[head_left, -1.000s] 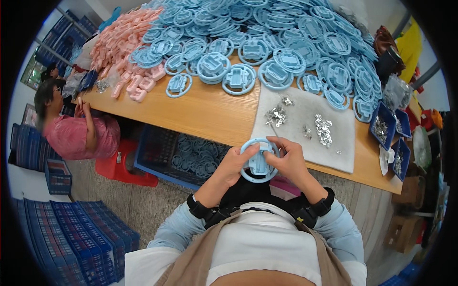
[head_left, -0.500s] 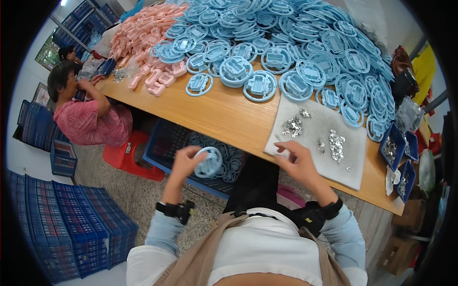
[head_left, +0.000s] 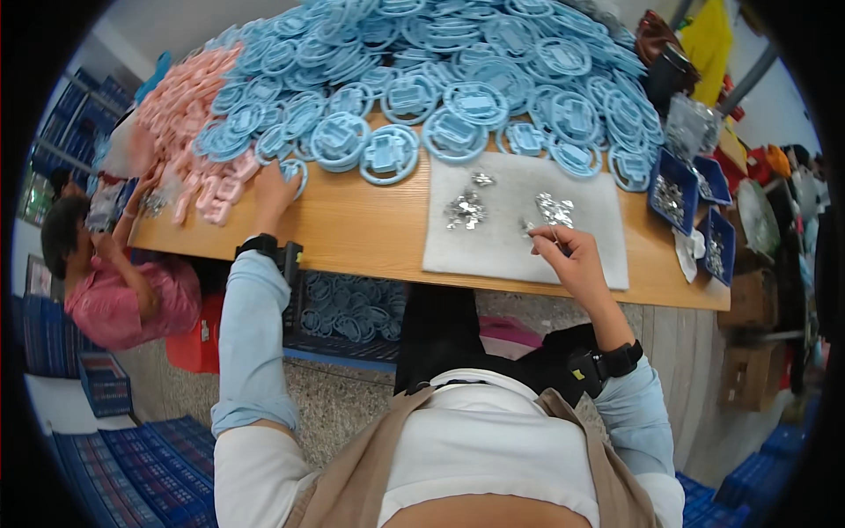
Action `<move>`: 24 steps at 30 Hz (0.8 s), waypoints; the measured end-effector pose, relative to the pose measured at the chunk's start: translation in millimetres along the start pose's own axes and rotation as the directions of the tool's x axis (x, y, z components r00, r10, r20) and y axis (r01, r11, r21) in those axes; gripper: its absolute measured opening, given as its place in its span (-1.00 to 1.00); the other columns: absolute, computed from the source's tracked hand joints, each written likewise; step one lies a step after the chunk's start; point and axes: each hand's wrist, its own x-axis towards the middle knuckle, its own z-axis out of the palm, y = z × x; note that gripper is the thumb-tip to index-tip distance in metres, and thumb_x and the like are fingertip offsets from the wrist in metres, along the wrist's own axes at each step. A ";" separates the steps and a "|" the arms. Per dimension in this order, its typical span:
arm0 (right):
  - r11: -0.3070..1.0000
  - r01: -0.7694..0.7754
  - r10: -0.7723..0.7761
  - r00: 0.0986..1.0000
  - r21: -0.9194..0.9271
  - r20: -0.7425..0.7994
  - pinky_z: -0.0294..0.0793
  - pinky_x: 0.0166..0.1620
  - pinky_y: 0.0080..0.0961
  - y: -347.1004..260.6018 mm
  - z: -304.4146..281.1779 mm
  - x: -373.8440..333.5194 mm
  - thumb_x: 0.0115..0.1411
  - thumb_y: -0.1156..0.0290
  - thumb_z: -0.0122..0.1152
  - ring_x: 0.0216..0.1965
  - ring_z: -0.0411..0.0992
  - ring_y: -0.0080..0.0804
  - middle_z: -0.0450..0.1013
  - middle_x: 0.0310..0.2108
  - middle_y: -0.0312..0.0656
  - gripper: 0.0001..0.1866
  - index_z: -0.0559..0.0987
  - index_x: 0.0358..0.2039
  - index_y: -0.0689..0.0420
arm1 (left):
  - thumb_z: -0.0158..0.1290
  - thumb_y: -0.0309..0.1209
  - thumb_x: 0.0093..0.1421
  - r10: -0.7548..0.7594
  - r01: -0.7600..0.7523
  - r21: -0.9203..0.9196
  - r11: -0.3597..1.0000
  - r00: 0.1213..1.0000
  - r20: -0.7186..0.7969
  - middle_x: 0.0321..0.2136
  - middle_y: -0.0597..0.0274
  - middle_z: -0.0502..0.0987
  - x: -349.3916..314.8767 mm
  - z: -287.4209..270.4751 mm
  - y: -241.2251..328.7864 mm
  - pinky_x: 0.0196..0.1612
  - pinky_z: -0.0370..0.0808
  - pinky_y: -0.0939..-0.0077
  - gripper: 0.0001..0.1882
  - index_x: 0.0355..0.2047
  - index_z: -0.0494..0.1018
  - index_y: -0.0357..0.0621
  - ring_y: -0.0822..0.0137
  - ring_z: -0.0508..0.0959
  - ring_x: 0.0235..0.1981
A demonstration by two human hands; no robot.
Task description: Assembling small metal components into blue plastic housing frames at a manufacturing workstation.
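At the front edge of the pink and blue heaps, my left hand (head_left: 275, 195) is closed on a light-blue plastic ring part (head_left: 301, 179) on the table; its fingertips are partly hidden. My right hand (head_left: 570, 257) is over the pale mat (head_left: 493, 251), thumb and forefinger drawn together beside a few small silver metal pieces (head_left: 526, 225). Whatever is in that pinch is too small to make out. Just beyond these fingers is a pile of shiny metal pieces (head_left: 555, 209), and another metal pile (head_left: 466, 209) lies further left on the mat.
Blue ring parts (head_left: 414, 44) form a tall heap across the back, with pink plastic parts (head_left: 180, 114) at its left. Blue bins (head_left: 671, 189) of metal bits stand at right. Below the table is a crate (head_left: 343, 354) of blue rings. Someone in pink (head_left: 132, 299) sits at left.
My left hand has gone from above the crate, where it held a blue ring part, up to a ring on the table. My right hand has come down to the metal pieces. The view has shifted.
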 end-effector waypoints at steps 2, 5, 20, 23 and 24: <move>0.999 -0.026 0.028 0.998 0.026 -0.059 0.23 -0.46 -0.76 2.9 -15.9 -2.9 0.08 0.44 0.12 -0.54 0.30 -0.74 0.45 -0.56 -0.33 -0.80 0.55 -0.34 0.29 | 0.12 -0.11 -0.11 0.053 -0.053 -0.001 0.999 0.998 -0.013 -0.37 -0.15 0.47 -2.2 -12.5 9.8 -0.21 0.40 0.19 -0.43 -0.20 0.37 -0.33 -0.05 0.48 -0.27; 0.991 -0.102 0.111 0.989 0.090 -0.102 0.19 -0.49 -0.77 9.1 -25.7 0.6 0.08 0.40 0.13 -0.57 0.25 -0.75 0.46 -0.54 -0.33 -0.79 0.55 -0.33 0.28 | 0.15 -0.18 -0.13 0.055 -0.074 -0.171 0.982 0.992 -0.112 -0.35 -0.07 0.49 -10.7 -28.5 6.2 -0.21 0.42 0.22 -0.37 -0.09 0.33 -0.33 -0.01 0.50 -0.30; 0.728 -0.407 0.323 0.914 0.552 0.247 -0.05 -0.72 -0.76 -5.2 38.0 10.0 -0.04 0.40 0.25 -0.76 0.10 -0.78 0.36 -0.58 -0.39 -0.58 0.42 -0.13 0.21 | 0.26 -0.41 -0.14 0.341 -0.173 -0.827 0.534 0.940 0.024 -0.08 -0.04 0.36 -144.8 -71.6 233.1 0.03 0.31 0.34 -0.24 0.06 0.15 -0.34 0.12 0.39 -0.04; 0.667 -0.436 0.345 0.899 0.604 0.269 -0.03 -0.72 -0.76 -2.7 55.0 8.5 -0.03 0.38 0.25 -0.76 0.11 -0.77 0.39 -0.55 -0.35 -0.57 0.41 -0.13 0.23 | 0.19 -0.36 0.02 0.198 0.450 -0.893 0.000 0.875 0.441 -0.17 0.07 0.43 -166.5 -63.5 234.3 -0.11 0.44 0.47 -0.43 -0.01 0.24 -0.33 0.33 0.48 -0.16; 0.673 -0.455 0.334 0.890 0.583 0.310 0.01 -0.70 -0.76 -4.3 64.0 7.0 -0.02 0.36 0.25 -0.74 0.15 -0.75 0.40 -0.55 -0.34 -0.59 0.42 -0.15 0.23 | 0.18 -0.37 0.03 0.138 0.512 -0.852 -0.106 0.856 0.497 -0.21 0.10 0.45 -169.2 -65.5 233.9 -0.15 0.46 0.49 -0.48 -0.05 0.26 -0.32 0.35 0.49 -0.20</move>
